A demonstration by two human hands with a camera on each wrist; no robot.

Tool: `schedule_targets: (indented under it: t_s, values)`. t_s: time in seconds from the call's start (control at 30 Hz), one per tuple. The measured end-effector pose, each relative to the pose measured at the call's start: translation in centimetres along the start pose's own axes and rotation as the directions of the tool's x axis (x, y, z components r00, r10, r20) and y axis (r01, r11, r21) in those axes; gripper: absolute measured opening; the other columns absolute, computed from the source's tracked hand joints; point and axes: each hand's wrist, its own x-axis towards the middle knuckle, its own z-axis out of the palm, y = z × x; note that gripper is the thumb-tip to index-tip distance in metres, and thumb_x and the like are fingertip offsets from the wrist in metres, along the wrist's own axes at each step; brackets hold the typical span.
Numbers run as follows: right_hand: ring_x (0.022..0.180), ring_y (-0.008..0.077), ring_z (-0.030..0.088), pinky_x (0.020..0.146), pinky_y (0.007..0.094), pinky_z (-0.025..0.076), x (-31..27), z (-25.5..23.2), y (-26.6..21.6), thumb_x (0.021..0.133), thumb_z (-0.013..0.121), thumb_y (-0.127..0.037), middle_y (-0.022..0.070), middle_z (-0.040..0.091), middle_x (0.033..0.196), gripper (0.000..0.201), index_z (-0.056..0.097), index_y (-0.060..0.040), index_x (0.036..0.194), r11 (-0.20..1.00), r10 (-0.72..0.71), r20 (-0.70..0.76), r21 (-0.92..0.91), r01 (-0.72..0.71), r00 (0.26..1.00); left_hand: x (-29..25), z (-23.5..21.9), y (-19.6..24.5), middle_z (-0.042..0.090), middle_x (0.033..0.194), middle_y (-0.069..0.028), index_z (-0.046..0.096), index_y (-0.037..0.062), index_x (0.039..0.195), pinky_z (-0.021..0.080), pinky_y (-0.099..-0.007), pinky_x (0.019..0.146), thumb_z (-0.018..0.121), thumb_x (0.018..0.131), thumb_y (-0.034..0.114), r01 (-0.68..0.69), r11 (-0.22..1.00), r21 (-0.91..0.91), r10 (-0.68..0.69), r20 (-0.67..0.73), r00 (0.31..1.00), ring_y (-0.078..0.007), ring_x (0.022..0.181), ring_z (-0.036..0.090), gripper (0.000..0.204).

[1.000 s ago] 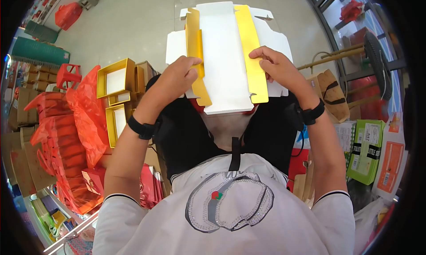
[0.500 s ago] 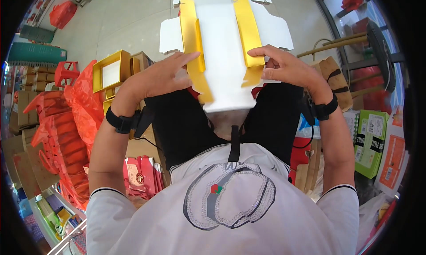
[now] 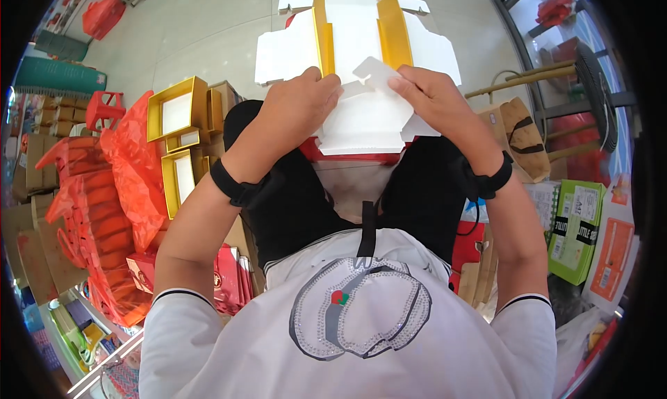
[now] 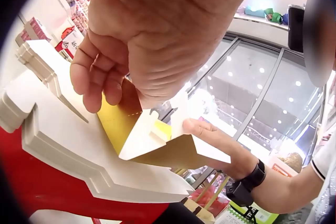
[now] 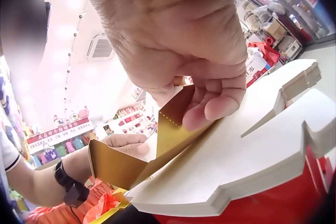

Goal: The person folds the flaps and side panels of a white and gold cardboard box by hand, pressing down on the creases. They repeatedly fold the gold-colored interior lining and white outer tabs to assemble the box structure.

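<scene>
A cardboard box blank, white inside and gold outside [image 3: 396, 37], lies on a stack of flat white blanks [image 3: 432, 48] in front of the knees. Its two long gold sides stand up, and the near corner flaps [image 3: 375, 72] are bent inward. My left hand [image 3: 302, 107] grips the left side at its near corner, fingers curled over the gold card [image 4: 116, 127]. At the opposite corner my right hand [image 3: 438, 100] pinches the right side and its flap, thumb inside. The gold outer face [image 5: 121, 166] shows below both hands in the right wrist view.
A red support [image 4: 73, 192] shows under the stack. Several gold box trays [image 3: 198, 114] stand to the left, beside red plastic bags [image 3: 135, 169]. On the right are a brown paper bag [image 3: 522, 138] and a green box [image 3: 577, 225].
Both hands have moved inward over the near end of the blank. The gold sides, which leaned outward, now stand more upright, and the near flaps have turned in.
</scene>
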Motion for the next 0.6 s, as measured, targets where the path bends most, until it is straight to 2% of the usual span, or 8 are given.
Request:
schedule_targets:
  t_s: [0.13, 0.3, 0.4, 0.43, 0.5, 0.6]
  values:
    - [0.079, 0.0389, 0.065, 0.073, 0.0454, 0.052, 0.2, 0.3, -0.9, 0.107, 0.061, -0.036, 0.0180, 0.070, 0.085, 0.035, 0.070, -0.0040, 0.098, 0.977, -0.024, 0.028, -0.212, 0.030, 0.999, 0.1, 0.1, 0.0, 0.060, 0.086, -0.0110, 0.066, 0.0106, 0.105, 0.054, -0.0457, 0.066, 0.065, 0.105, 0.024, -0.056, 0.997, 0.052, 0.055, 0.012, 0.998, -0.0328, 0.075, 0.066, 0.014]
    - [0.088, 0.0390, 0.071, 0.077, 0.0491, 0.055, 0.2, 0.9, -0.7, 0.106, 0.062, -0.033, 0.0182, 0.072, 0.087, 0.029, 0.072, -0.0069, 0.099, 0.903, -0.108, 0.029, -0.415, 0.110, 0.994, 0.2, -0.3, -0.4, 0.058, 0.086, -0.0108, 0.066, 0.0103, 0.104, 0.053, -0.0447, 0.066, 0.068, 0.102, 0.023, -0.056, 0.995, 0.082, 0.055, 0.014, 0.998, -0.0317, 0.077, 0.066, 0.013]
    - [0.086, 0.0377, 0.072, 0.077, 0.0487, 0.056, 0.3, 0.7, -1.8, 0.105, 0.063, -0.032, 0.0171, 0.072, 0.085, 0.027, 0.073, -0.0078, 0.100, 0.854, -0.092, 0.068, -0.507, 0.114, 0.993, 0.4, -1.0, 0.2, 0.064, 0.100, -0.0119, 0.069, 0.0110, 0.107, 0.055, -0.0447, 0.080, 0.072, 0.099, 0.021, -0.017, 0.990, 0.137, 0.009, 0.059, 0.998, -0.0310, 0.100, 0.068, 0.013]
    - [0.086, 0.0372, 0.073, 0.076, 0.0485, 0.056, 0.4, 0.8, -2.1, 0.105, 0.063, -0.031, 0.0167, 0.073, 0.084, 0.026, 0.073, -0.0078, 0.100, 0.836, -0.078, 0.084, -0.538, 0.111, 0.993, 0.4, -0.5, 0.0, 0.064, 0.107, -0.0124, 0.070, 0.0114, 0.108, 0.054, -0.0454, 0.085, 0.073, 0.098, 0.021, -0.063, 0.983, 0.173, 0.072, -0.044, 0.996, -0.0311, 0.109, 0.065, 0.014]
    - [0.084, 0.0364, 0.073, 0.074, 0.0482, 0.057, 0.5, 1.3, -2.1, 0.104, 0.064, -0.031, 0.0165, 0.072, 0.082, 0.026, 0.073, -0.0077, 0.099, 0.823, -0.069, 0.074, -0.560, 0.099, 0.995, 0.3, 0.5, -0.6, 0.066, 0.122, -0.0136, 0.071, 0.0123, 0.111, 0.051, -0.0469, 0.097, 0.075, 0.096, 0.019, -0.138, 0.956, 0.258, 0.202, -0.241, 0.949, -0.0313, 0.125, 0.061, 0.018]
    - [0.082, 0.0358, 0.074, 0.072, 0.0481, 0.057, 0.7, 2.5, -1.3, 0.104, 0.064, -0.031, 0.0161, 0.073, 0.081, 0.026, 0.072, -0.0072, 0.097, 0.813, -0.079, 0.033, -0.576, 0.083, 0.996, 0.7, 1.1, -0.3, 0.064, 0.137, -0.0128, 0.073, 0.0132, 0.113, 0.046, -0.0502, 0.107, 0.077, 0.094, 0.017, -0.129, 0.964, 0.234, 0.199, -0.311, 0.929, -0.0318, 0.137, 0.053, 0.020]
